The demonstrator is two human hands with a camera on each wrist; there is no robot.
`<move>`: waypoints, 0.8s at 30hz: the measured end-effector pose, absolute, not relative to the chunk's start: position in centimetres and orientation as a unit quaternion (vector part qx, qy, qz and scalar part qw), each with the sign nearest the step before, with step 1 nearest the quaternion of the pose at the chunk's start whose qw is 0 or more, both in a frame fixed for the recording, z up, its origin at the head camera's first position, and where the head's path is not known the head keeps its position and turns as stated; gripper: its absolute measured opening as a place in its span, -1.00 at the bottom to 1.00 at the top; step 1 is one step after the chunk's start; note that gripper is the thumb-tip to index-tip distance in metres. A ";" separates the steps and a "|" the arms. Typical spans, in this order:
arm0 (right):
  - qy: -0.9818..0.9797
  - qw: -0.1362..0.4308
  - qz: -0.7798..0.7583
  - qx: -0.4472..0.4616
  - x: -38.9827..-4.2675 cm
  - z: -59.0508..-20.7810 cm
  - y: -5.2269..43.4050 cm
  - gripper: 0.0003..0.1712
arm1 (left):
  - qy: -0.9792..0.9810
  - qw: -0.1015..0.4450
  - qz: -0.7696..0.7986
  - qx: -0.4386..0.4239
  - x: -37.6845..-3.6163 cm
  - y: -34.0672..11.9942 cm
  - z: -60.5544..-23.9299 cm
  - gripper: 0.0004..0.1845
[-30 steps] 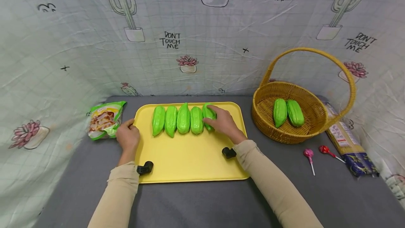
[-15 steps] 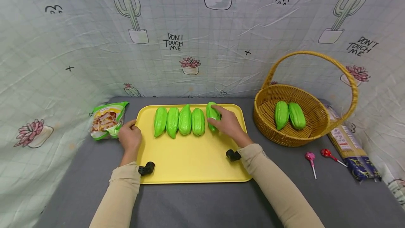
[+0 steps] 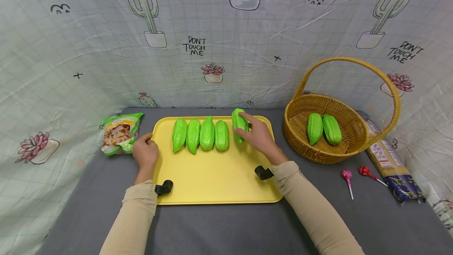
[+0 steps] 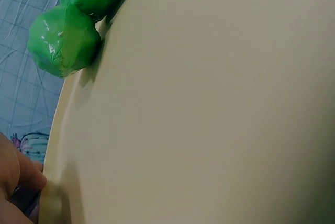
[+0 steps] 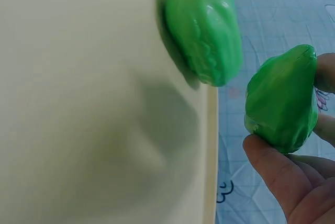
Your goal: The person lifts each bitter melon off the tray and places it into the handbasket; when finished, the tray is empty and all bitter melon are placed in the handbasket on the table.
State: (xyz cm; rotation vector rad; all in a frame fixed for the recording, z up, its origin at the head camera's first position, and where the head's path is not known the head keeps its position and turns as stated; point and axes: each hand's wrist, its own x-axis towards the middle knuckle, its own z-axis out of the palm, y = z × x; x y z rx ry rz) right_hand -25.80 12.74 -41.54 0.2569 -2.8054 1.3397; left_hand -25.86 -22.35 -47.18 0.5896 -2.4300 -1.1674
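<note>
My right hand point(image 3: 261, 136) pinches a shiny green bitter melon point(image 3: 237, 119) between thumb and fingers, raised over the tray's far right part. In the right wrist view this bitter melon point(image 5: 280, 101) appears apart from the tray, its end facing the camera. Several similar bitter melons point(image 3: 207, 133) lie side by side in a row along the far half of the yellow tray point(image 3: 212, 180). At the tray's left edge, my left hand point(image 3: 146, 156) holds the rim. The left wrist view catches only part of that hand point(image 4: 15, 174), the thumb tip touching the rim.
A wicker basket point(image 3: 293, 141) with a tall handle holds two more bitter melons point(image 3: 331, 129) at right. Beyond it lie a noodle-like pack point(image 3: 393, 164), a pink lollipop point(image 3: 347, 175) and a red lollipop point(image 3: 364, 171). Left of the tray sits a green food bag point(image 3: 120, 133).
The right hand has drawn its bitter melon rightward from the row and lifted it off the tray. The left hand keeps its place at the rim. The head view shifted slightly.
</note>
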 end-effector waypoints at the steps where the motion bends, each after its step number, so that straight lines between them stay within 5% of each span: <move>1: -0.896 0.011 0.435 0.084 -25.8 -41.4 12.8 -0.26 | -0.865 0.190 -0.415 0.210 -25.9 -22.3 -47.1 -0.57; 24: -0.902 0.022 0.426 0.065 -25.0 -39.7 16.7 -0.25 | -0.864 0.203 -0.411 0.209 -26.1 -22.5 -47.4 -0.57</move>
